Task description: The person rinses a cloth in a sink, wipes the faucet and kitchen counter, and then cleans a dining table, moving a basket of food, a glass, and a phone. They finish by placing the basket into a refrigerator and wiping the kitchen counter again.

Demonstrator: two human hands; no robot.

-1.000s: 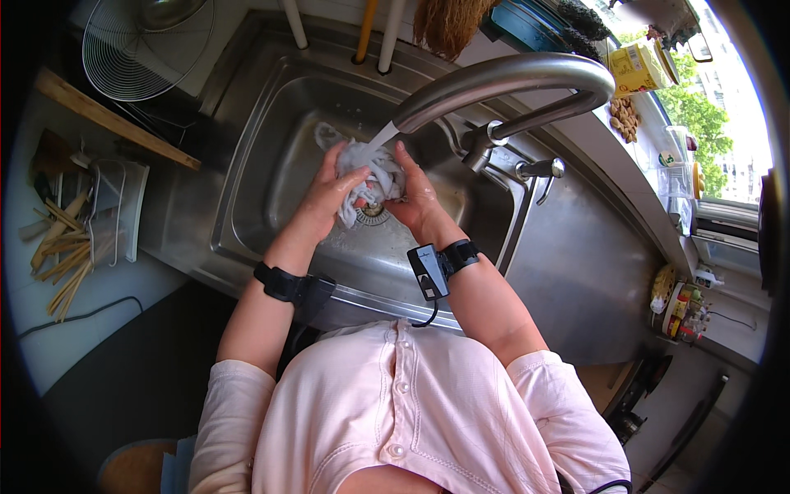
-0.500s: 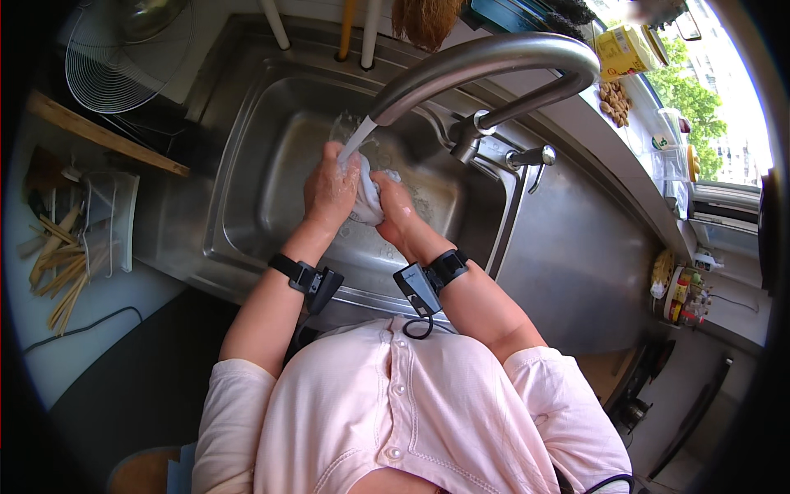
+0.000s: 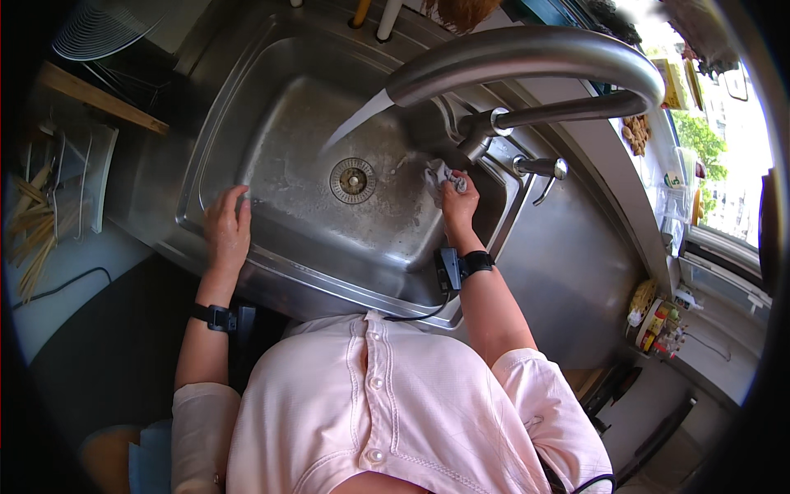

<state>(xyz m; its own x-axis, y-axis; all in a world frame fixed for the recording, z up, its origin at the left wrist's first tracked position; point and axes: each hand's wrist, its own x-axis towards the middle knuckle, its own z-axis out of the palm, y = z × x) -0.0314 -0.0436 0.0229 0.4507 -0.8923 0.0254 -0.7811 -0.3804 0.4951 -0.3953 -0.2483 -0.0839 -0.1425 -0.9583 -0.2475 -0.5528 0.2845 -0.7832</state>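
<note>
My right hand (image 3: 458, 202) grips a crumpled, wet, greyish-white cloth (image 3: 436, 175) at the right side of the stainless steel sink (image 3: 288, 156), close to its wall. Apart from it, my left hand (image 3: 226, 226) is over the sink's left front rim, with fingers partly stretched and nothing held; whether it touches the rim I cannot tell. Water (image 3: 355, 123) pours from the curved metal faucet (image 3: 527, 66) into the basin, between my hands. The round drain strainer (image 3: 352, 180) shows in the basin floor.
The faucet's lever (image 3: 543, 169) stands at the right back. Left of the sink are a wooden board edge (image 3: 103, 99), a wire rack and a holder with chopsticks (image 3: 34, 218). A steel counter (image 3: 568, 263) extends right, beneath a windowsill with nuts (image 3: 635, 134) and containers.
My hands, earlier together on the cloth under the running water, have parted. The right one has carried the cloth to the right; the left one has let go and moved to the left rim.
</note>
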